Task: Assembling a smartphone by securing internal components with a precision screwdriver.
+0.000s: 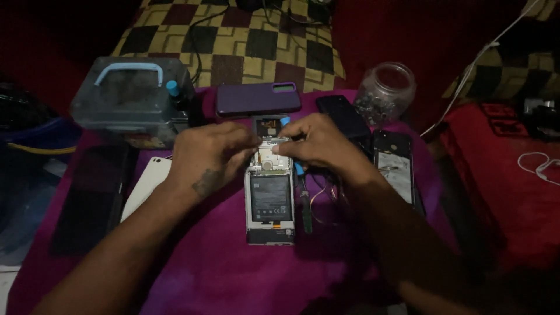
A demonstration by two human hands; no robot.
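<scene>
An opened phone (270,201) lies back-up on a purple cloth (233,262), its dark battery and silver frame showing. My left hand (211,153) and my right hand (318,143) meet over its top end. Their fingertips pinch a small metal part at the phone's upper edge. A blue-tipped tool (298,169) lies beside the phone under my right hand. What exactly each finger grips is too small to tell.
A clear plastic box with a blue handle (131,99) stands back left. A purple phone case (258,98), a dark phone (344,115), another opened phone (396,169) and a glass jar of small parts (385,90) lie behind and right. A white back cover (149,184) lies left.
</scene>
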